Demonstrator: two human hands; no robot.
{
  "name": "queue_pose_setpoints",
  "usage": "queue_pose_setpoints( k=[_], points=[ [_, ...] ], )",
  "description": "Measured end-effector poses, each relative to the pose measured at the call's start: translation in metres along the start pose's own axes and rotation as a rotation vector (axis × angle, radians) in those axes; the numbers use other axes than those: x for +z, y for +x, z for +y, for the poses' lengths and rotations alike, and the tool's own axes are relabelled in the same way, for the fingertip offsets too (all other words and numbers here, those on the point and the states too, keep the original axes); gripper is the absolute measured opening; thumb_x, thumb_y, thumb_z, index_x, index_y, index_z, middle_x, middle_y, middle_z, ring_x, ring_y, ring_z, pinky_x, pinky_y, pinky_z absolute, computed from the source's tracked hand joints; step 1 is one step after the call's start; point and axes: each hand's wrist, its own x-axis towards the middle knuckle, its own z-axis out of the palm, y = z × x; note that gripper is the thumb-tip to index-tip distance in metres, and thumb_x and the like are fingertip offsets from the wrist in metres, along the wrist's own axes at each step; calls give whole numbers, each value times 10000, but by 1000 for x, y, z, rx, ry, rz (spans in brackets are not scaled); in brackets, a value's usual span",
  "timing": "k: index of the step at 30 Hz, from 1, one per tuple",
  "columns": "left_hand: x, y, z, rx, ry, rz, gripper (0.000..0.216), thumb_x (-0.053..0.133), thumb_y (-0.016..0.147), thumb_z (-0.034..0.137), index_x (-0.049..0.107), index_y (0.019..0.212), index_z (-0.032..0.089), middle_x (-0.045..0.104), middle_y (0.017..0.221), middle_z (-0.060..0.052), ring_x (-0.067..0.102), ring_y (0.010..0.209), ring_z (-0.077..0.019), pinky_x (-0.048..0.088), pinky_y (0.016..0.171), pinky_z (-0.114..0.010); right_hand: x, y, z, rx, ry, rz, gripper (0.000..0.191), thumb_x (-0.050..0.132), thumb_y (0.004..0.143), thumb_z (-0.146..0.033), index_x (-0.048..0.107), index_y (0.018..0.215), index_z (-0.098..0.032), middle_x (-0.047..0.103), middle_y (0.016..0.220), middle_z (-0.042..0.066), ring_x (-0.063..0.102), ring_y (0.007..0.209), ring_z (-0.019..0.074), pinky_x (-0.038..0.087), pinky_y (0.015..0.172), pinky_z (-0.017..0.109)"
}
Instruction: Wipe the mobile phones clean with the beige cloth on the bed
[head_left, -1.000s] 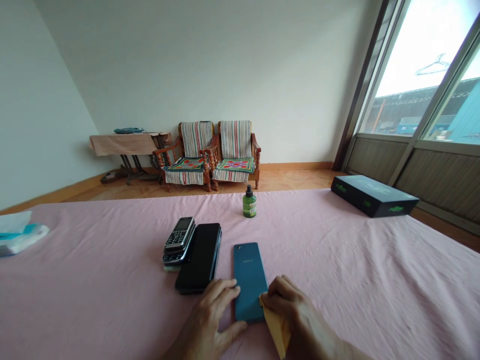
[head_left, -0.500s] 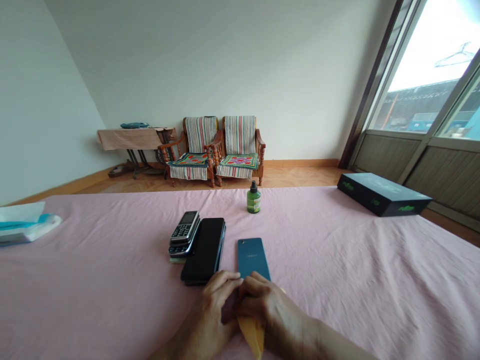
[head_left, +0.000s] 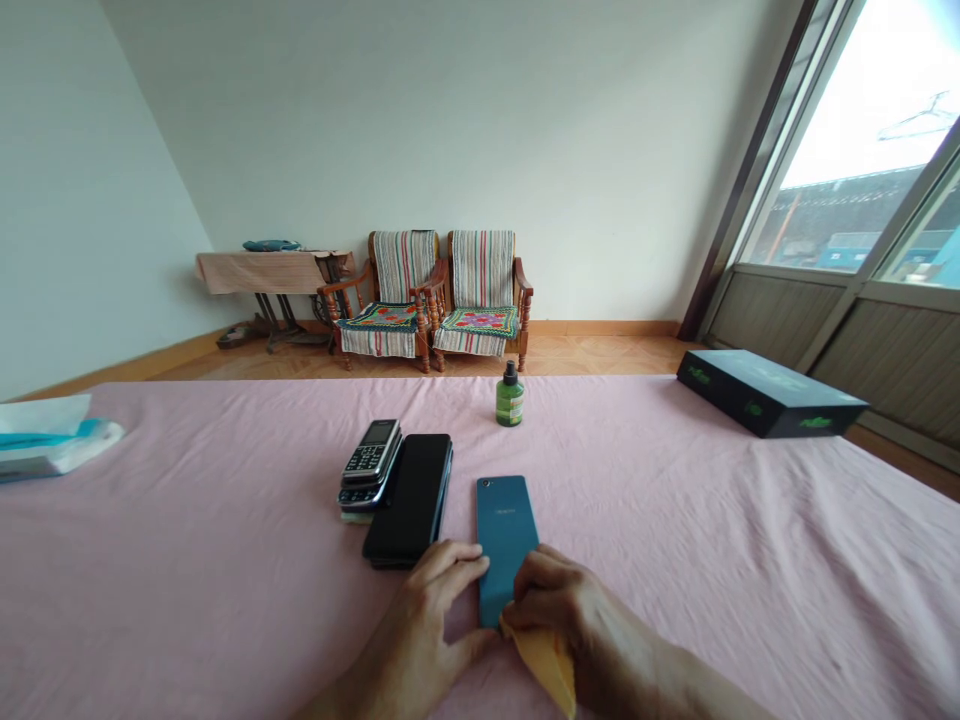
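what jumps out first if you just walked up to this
The two hands at the near edge: the left hand steadies a teal phone lying back-up on the pink cloth, while the right hand presses a yellow cloth to it. Just left sits a stack of dark phones.

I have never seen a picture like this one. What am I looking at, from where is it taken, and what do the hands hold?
There is no machine here. A person wears a camera on the head, so the picture looks forward and down at that person's own hands. The left hand rests on the pink cloth and touches the edge of a blue phone that lies face down. The right hand presses a yellow cloth on the phone's near end. Beside them lie a black phone and a stack of small keypad phones. Farther away stand a green bottle and a dark box.
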Motion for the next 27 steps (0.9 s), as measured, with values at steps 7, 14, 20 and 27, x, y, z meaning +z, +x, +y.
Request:
queue_pose_setpoints(
  k=[7, 14, 20, 27],
  points=[
    [-3, 1, 2, 21, 46, -9, 529, 753, 649, 60, 639, 1129, 253, 601, 1167, -49, 566, 1111, -239, 459, 992, -393, -1, 46, 44, 30, -123, 163, 263, 604, 710, -12, 730, 857, -191, 600, 853, 53, 540, 825, 168, 436, 700, 243],
    [-1, -1, -1, 74, 67, 16, 525, 753, 660, 74, 634, 1140, 250, 608, 1169, -65, 575, 1103, -251, 475, 977, -413, 10, 104, 73, 86, -181, 268, 243, 549, 768, -20, 744, 850, -140, 602, 841, 82, 534, 833, 181, 433, 742, 271],
    [-3, 0, 2, 66, 86, 21, 545, 773, 640, 66, 634, 1133, 255, 609, 1145, -50, 581, 1084, -246, 479, 970, -394, 12, 92, 63, 48, -193, 242, 256, 560, 756, -14, 737, 852, -172, 594, 845, 63, 514, 846, 183, 430, 733, 263],
    [-1, -1, 6, 88, 63, 11, 480, 747, 646, 28, 644, 1058, 250, 612, 1066, -24, 601, 1003, -216, 509, 908, -331, 7, 61, 47, 60, -246, 163, 221, 579, 785, -52, 720, 871, -197, 581, 852, 52, 503, 844, 178, 432, 699, 250]
  ],
)
